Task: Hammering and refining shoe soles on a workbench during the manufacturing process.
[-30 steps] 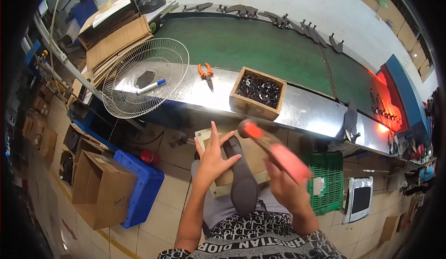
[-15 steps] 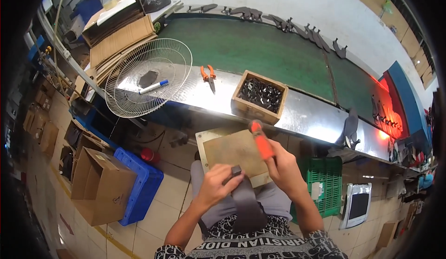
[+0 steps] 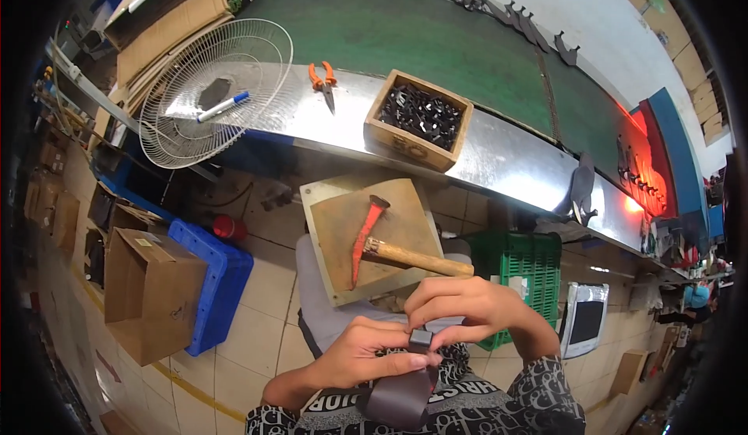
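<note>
My left hand (image 3: pixel 368 355) grips a dark brown strap (image 3: pixel 399 398) near its end, thumb on top, while the wider part hangs toward my lap. A small dark square piece (image 3: pixel 421 340) sits at the strap's end. My right hand (image 3: pixel 460 307) closes its fingertips around that end from the other side. In front of both hands, a hammer (image 3: pixel 370 237) with a red head and wooden handle lies on the tan board (image 3: pixel 331 242), its handle pointing toward my right hand.
Along the metal ledge stand a wooden box (image 3: pixel 407 147) of small black parts, orange-handled pliers (image 3: pixel 324 86) and a wire fan guard (image 3: pixel 276 54) holding a marker (image 3: pixel 224 106). A green conveyor belt (image 3: pixel 351 26) lies behind. Crates (image 3: pixel 226 283) and cartons (image 3: pixel 152 310) flank me.
The hammer has left my right hand and now lies on the board. Both hands have come together nearer my body at the strap's end. The view has shifted.
</note>
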Available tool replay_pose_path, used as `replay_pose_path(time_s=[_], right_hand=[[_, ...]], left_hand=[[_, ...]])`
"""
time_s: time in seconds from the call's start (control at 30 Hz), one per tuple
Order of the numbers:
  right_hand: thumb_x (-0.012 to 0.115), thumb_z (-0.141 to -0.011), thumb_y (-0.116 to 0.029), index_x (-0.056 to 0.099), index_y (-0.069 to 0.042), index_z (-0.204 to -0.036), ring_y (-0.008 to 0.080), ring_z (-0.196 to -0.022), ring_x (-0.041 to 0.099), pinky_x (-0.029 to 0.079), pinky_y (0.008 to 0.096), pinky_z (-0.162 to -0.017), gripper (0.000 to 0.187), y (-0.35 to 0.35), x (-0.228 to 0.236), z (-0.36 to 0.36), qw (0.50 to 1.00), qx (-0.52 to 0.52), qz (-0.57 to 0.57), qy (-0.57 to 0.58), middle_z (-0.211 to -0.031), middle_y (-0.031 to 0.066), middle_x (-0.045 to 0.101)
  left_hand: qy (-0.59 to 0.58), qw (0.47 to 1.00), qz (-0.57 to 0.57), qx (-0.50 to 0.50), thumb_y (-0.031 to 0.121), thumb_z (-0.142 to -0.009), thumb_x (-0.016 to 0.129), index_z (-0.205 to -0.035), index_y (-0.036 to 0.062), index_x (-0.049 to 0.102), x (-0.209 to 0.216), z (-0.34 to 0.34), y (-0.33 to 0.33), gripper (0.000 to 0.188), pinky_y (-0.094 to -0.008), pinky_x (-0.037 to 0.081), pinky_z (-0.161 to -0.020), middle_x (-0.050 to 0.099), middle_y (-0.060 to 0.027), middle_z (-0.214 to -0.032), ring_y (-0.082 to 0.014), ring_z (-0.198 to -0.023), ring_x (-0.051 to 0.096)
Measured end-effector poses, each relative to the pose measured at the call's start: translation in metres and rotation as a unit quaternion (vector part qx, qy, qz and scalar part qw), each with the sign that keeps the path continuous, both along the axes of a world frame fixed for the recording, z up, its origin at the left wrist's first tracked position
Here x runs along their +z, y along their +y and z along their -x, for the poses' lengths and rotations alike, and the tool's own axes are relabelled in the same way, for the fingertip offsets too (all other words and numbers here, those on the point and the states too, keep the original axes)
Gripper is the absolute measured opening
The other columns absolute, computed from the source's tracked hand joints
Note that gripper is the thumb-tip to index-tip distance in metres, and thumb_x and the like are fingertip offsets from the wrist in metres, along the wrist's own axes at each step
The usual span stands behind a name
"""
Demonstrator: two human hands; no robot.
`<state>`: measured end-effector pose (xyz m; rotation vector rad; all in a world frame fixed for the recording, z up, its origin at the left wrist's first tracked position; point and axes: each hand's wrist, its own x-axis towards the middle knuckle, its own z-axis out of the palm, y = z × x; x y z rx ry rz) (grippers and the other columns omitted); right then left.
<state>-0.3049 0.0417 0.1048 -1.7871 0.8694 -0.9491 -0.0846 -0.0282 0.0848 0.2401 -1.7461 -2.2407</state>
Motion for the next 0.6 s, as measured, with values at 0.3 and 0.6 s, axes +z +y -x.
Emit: replay_pose_path(time_s=[0.3, 0.6], right_hand=[[0.071, -0.084, -0.011, 0.060, 0.008, -0.099, 0.0316, -0.072, 0.061, 0.049, 0.0356, -0.061, 0.027, -0.010, 0.011, 0.008, 0.984, 0.167, 0.060, -0.028, -0.089, 0.0166, 0.061], [0.067, -0.086, -0.012, 0.057, 0.008, -0.099, 0.0298, -0.064, 0.053, 0.044, 0.0371, -0.056, 0.026, -0.002, 0.016, 0.004, 0.979, 0.167, 0.118, 0.004, -0.074, 0.0129, 0.050]], left_hand=[[0.061, 0.986, -0.026, -0.153, 0.021, -0.093, 0.064, -0.103, 0.0034, 0.073, -0.002, 0.013, 0.001, 0.022, -0.0296, 0.047, -0.066, 0.069, -0.0101, -0.082, -0.0196, -0.074, 0.065], [0.077, 0.975, -0.024, -0.207, 0.024, -0.091, 0.066, -0.095, 0.0012, 0.073, -0.002, 0.018, 0.001, 0.024, -0.0298, 0.042, -0.057, 0.066, -0.0099, -0.072, -0.0186, -0.062, 0.061]])
